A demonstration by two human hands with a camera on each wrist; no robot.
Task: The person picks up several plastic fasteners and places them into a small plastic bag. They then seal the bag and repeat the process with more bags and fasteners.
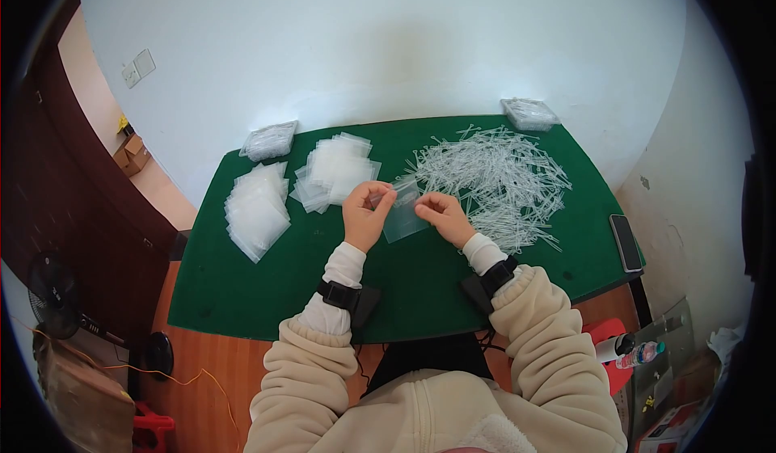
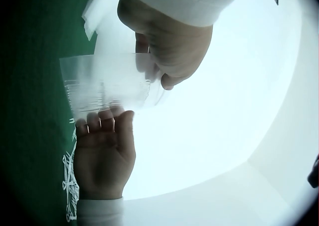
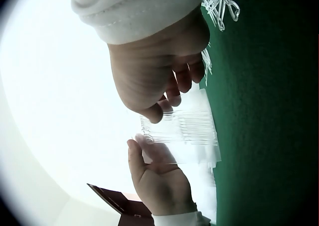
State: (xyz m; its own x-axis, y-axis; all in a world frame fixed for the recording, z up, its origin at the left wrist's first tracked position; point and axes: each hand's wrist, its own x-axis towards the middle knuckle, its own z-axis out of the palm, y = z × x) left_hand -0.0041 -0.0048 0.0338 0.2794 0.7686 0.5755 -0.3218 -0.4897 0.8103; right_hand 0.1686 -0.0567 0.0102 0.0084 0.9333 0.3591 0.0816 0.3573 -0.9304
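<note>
A clear zip bag is held up over the green table, between the two hands. My left hand pinches its upper left part between thumb and fingers. At the upper right edge, my right hand grips the bag with thumb and forefinger. Thin clear plastic sticks with looped ends lie side by side inside the bag in the right wrist view. In the left wrist view, the right hand's fingertips show behind the bag film.
Beyond the left hand lie two heaps of flat clear bags. A large pile of loose sticks spreads right of the hands. Filled clear boxes stand at both back corners. A phone lies at the right edge.
</note>
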